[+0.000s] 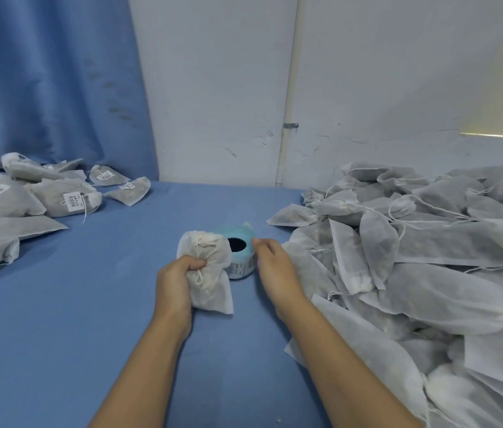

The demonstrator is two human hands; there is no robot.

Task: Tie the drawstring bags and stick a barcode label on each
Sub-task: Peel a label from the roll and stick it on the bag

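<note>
1. Evidently the bag (213, 291) is soft, light non-woven cloth with loose filling. It crumples readily, so the gathered neck is the best place to hold it.
2. The left hand (174, 282) has its fingers (196, 264) curled tight round that neck. The bag sits on the blue bench (89, 304), overlapping the left side of the label roll (241, 264).
3. The right hand (271, 267) is at the roll's right rim with its fingers lightly bent. Whether they pinch a label, I cannot tell.
</note>
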